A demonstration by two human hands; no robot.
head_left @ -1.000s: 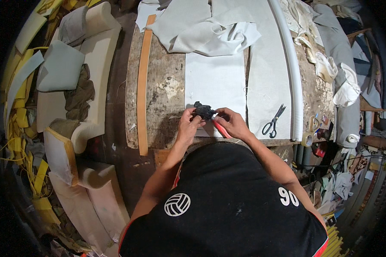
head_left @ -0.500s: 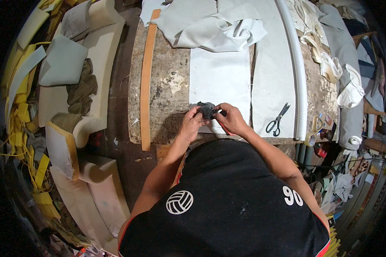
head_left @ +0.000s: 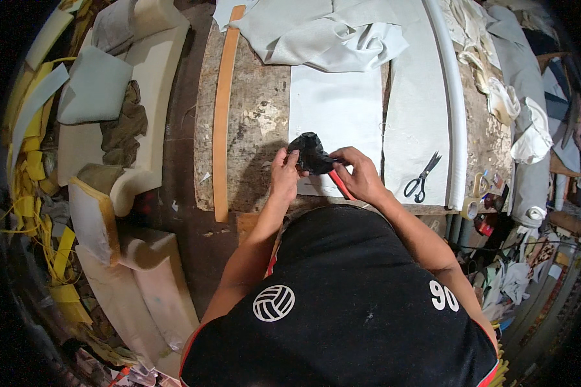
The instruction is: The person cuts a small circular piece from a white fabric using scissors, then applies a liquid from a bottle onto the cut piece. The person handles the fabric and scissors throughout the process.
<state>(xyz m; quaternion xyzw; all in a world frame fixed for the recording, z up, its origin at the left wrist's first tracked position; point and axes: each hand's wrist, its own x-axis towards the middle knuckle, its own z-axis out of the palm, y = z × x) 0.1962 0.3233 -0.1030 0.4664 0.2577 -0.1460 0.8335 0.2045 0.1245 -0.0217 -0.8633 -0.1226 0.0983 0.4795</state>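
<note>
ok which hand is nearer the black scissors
Right. The right hand is left of the black scissors, not touching them; the left hand is farther left, holding the crumpled black bundle.

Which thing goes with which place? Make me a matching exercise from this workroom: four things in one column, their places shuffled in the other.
Things:
1. Black bundle
2. Scissors
3. Long tan strip
4. Grey-blue cushion

Places:
A. On the cream sofa
B. Along the left side of the worn table
C. Held between the left hand and the right hand
D. On the pale fabric, to the right of both hands

Right pairs: 1-C, 2-D, 3-B, 4-A
</note>
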